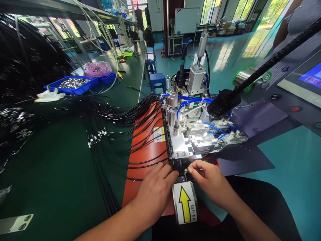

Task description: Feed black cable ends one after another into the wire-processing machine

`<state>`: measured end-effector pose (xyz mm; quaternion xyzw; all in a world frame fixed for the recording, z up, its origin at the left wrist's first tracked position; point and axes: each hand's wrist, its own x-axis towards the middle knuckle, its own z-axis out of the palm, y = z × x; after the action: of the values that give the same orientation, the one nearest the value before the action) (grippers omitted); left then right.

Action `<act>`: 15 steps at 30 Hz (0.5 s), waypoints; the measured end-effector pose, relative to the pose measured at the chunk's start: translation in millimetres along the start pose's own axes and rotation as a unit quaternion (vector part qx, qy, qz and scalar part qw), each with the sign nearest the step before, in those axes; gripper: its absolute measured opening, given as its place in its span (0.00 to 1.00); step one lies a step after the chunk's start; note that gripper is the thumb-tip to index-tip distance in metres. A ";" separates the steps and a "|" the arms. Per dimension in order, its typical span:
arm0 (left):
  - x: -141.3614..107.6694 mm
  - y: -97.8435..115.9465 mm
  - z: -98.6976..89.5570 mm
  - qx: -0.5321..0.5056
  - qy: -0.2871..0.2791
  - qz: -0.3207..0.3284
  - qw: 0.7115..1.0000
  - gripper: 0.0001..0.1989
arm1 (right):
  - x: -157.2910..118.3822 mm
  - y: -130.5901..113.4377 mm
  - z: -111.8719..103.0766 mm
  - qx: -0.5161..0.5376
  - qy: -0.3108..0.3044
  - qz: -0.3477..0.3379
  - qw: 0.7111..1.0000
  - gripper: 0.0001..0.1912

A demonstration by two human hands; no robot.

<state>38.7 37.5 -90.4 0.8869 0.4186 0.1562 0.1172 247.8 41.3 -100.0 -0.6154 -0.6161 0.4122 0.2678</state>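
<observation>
My left hand [160, 180] rests on the near edge of the machine's orange side plate [142, 150], its fingers curled down. A black cable [140, 179] runs under it, and its fingertips press at the dark holder [177, 164] on the machine's front end. Facing it, my right hand [209, 180] pinches thumb against forefinger. Tiny coloured wire ends [186, 170] show at those fingertips; their detail is too small to make out. Several more black cables [147, 142] lie across the orange plate into the machine [195, 134]. Below my hands is a white plate with a yellow arrow [185, 202].
On the green table lie cable bundles with metal ends [97, 137], a blue tray [50, 87] of small metal parts and white gloves [48, 95]. A black hose [225, 102] slants over the machine's right. Nearby are a solder spool [244, 78], a control panel [296, 108] and another person [301, 26].
</observation>
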 end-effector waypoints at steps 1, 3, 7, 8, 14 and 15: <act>-0.4 0.1 -1.5 0.002 -0.003 -0.001 1.000 0.12 | 1.1 1.1 1.3 0.025 -0.008 0.025 0.999 0.12; -1.1 0.6 -2.4 0.007 -0.001 -0.004 1.000 0.11 | 3.3 3.8 4.5 0.081 -0.023 0.070 0.994 0.13; -1.3 3.0 -3.1 0.027 0.007 -0.028 0.999 0.11 | 0.5 5.2 5.4 0.133 -0.008 0.090 0.987 0.14; -1.1 3.9 -4.7 0.033 -0.002 -0.040 0.999 0.11 | -3.8 3.7 3.4 0.134 0.009 0.084 0.987 0.14; -3.2 5.5 -21.4 0.039 -0.137 -0.087 0.986 0.15 | -52.8 -11.2 7.9 0.111 -0.044 0.009 0.993 0.14; -4.0 5.3 -23.6 0.040 -0.156 -0.085 0.983 0.17 | -59.0 -12.8 18.9 0.086 -0.128 -0.043 0.987 0.12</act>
<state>31.2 32.9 -67.5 0.8654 0.4752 -0.0118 0.1588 231.0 -18.6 -88.5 -0.5052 -0.6336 0.5271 0.2560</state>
